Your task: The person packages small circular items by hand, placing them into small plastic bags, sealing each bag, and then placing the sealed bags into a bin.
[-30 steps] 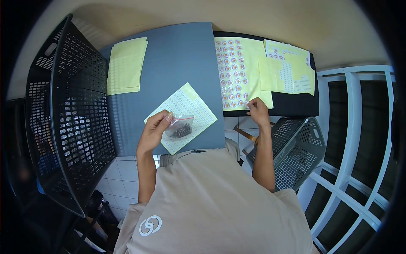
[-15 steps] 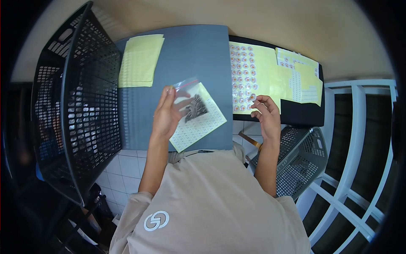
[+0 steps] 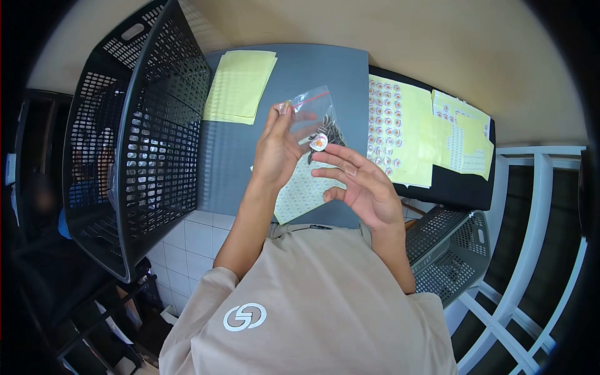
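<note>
My left hand (image 3: 275, 147) pinches the top left side of a clear zip bag (image 3: 320, 105) with a red seal line. Dark, slender metal-looking pieces (image 3: 335, 132) fill the bag's lower part, and some left fingers show through the plastic. A round white sticker (image 3: 319, 142) with an orange-red centre lies over the front of the bag. At its lower edge is an outstretched fingertip of my right hand (image 3: 359, 181), whose thumb and other fingers stand apart. Below both hands, a sheet of small printed labels (image 3: 306, 197) rests on the grey table (image 3: 237, 169), partly covered.
Yellow sheets (image 3: 240, 87) lie at the table's back left beside a tall dark crate (image 3: 165, 125). To the right, a sticker sheet (image 3: 412, 137) with rows of round stickers and more label sheets (image 3: 472, 140) cover a black surface. A grey basket (image 3: 447, 262) stands lower right.
My right hand has moved left from the sticker sheet to the bag, bringing a round sticker onto its front. The bag is held a little higher, and the view has shifted.
</note>
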Demonstrator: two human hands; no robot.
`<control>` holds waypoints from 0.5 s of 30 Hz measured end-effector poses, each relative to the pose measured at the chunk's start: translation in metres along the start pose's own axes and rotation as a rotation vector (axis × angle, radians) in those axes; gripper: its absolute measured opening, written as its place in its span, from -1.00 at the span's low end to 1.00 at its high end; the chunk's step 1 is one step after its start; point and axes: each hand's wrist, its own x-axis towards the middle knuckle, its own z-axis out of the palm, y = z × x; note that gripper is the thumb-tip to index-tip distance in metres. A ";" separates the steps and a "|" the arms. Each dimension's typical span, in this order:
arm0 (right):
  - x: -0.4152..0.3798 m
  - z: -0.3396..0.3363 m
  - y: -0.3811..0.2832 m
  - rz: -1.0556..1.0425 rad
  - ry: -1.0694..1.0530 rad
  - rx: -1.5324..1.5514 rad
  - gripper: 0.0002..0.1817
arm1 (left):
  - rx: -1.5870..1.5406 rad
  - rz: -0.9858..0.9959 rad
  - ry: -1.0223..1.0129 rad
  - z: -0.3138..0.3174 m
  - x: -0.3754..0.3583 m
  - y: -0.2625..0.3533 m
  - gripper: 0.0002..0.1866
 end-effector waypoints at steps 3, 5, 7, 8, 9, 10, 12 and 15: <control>0.003 0.000 0.002 0.009 -0.008 0.020 -0.48 | -0.026 0.017 -0.005 0.002 0.000 0.000 -0.80; 0.003 0.001 0.002 0.004 0.021 -0.053 -0.36 | -0.048 0.015 -0.008 0.000 0.000 0.000 -0.79; 0.003 0.000 0.002 0.008 0.020 -0.040 -0.36 | -0.049 0.012 -0.003 -0.002 0.001 -0.002 -0.77; 0.003 0.000 0.002 0.011 0.020 -0.028 -0.36 | -0.051 0.008 0.000 -0.003 0.001 -0.003 -0.76; 0.003 -0.001 0.001 0.011 0.020 -0.027 -0.36 | -0.050 0.008 0.001 -0.003 0.001 -0.002 -0.76; 0.002 -0.003 0.001 0.014 0.017 -0.039 -0.37 | -0.045 -0.001 -0.005 -0.002 0.000 -0.002 -0.75; 0.002 -0.004 0.000 0.016 0.013 -0.050 -0.38 | -0.039 -0.009 -0.011 -0.001 0.000 -0.002 -0.73; 0.002 -0.004 -0.001 0.012 0.017 -0.013 -0.48 | -0.014 -0.019 0.009 -0.001 0.000 -0.001 -0.72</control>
